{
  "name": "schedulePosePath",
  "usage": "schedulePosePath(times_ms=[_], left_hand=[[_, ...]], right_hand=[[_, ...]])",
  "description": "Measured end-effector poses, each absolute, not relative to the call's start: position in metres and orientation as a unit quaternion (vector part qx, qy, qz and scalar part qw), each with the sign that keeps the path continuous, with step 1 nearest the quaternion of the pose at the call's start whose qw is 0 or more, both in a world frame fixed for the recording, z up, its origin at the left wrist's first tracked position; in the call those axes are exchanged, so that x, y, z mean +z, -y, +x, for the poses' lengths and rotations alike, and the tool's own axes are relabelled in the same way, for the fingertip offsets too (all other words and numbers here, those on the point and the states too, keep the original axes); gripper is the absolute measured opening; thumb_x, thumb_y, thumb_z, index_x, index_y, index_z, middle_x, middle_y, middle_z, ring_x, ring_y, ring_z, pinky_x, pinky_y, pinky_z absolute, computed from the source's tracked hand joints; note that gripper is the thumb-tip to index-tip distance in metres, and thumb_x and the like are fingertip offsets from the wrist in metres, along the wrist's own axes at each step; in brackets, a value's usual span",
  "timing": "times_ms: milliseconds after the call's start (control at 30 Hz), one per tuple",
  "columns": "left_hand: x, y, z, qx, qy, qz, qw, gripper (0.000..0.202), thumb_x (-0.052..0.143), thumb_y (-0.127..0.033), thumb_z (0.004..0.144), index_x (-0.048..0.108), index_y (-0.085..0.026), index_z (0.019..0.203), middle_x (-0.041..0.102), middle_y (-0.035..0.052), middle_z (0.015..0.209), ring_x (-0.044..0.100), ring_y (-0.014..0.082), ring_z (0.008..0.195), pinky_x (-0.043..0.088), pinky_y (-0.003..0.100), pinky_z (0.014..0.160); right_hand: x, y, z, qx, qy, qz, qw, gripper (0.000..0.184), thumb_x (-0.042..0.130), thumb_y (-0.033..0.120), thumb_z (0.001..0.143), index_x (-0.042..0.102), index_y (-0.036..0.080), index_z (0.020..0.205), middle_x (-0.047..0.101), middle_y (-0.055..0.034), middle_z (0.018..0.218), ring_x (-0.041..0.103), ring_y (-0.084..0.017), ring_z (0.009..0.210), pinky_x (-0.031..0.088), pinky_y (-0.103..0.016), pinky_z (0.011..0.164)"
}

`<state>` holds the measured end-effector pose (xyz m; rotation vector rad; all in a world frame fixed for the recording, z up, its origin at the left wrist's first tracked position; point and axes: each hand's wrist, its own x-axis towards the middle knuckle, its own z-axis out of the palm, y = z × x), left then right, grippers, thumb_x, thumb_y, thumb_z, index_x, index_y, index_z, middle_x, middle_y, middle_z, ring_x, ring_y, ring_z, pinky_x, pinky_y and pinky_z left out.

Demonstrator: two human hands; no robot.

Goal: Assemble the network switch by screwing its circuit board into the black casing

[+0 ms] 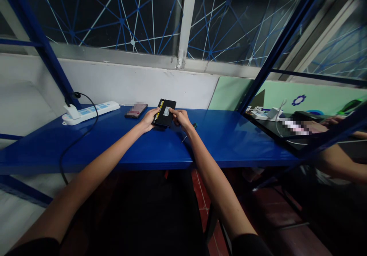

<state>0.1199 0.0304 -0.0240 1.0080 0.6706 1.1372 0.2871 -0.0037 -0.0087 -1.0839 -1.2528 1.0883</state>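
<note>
Between my two hands is a flat black network box [160, 119], with a row of yellow ports along its left side and a white label on the face turned up. My left hand [149, 119] grips its left edge, thumb on top. From the right, my right hand [180, 117] holds the other edge, its thumb or a finger pressed near the label. The box is tilted just above the blue table [143, 149]; whether it touches the top, I cannot tell. A screwdriver [195, 126] lies partly hidden under my right forearm, its thin shaft pointing toward me.
A phone [136, 110] lies left of the box. Farther left, a white power strip [91, 112] has a plug and a black cable [86, 133] hanging over the front edge. Blue frame posts flank the table. At right, another person's arm [344, 160] rests by a second desk.
</note>
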Motion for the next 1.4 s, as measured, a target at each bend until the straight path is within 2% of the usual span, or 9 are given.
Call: schedulePosePath(times_ms=[933,1200,1400], left_hand=[[-0.0241,-0.0311,0.1179,0.477,-0.295,0.434,0.705,0.026,0.051,-0.028,0.096,0.068,-0.008,0.095,0.072,0.0089,0.072,0.067,0.0170,0.055,0.053,0.026,0.055],[-0.0225,-0.0303,0.1175,0.475,-0.290,0.438,0.706,0.021,0.058,-0.026,0.092,0.068,-0.008,0.090,0.072,0.0089,0.072,0.067,0.0162,0.055,0.052,0.025,0.054],[-0.0217,-0.0300,0.1173,0.480,-0.293,0.433,0.704,0.028,0.049,-0.029,0.096,0.068,-0.009,0.094,0.072,0.0089,0.072,0.066,0.0167,0.056,0.053,0.026,0.055]], right_hand=[[-0.0102,0.0026,0.2889,0.470,0.530,-0.463,0.533,0.047,0.071,0.048,0.077,0.042,0.021,0.052,0.045,0.0041,0.040,0.032,-0.005,0.030,0.022,-0.021,0.030],[-0.0099,0.0025,0.2866,0.460,0.528,-0.473,0.535,0.049,0.073,0.049,0.076,0.039,0.022,0.053,0.044,0.0053,0.038,0.033,-0.005,0.028,0.022,-0.021,0.028],[-0.0103,0.0019,0.2869,0.451,0.540,-0.464,0.538,0.049,0.072,0.049,0.077,0.041,0.022,0.052,0.045,0.0045,0.039,0.034,-0.005,0.029,0.024,-0.021,0.029]])
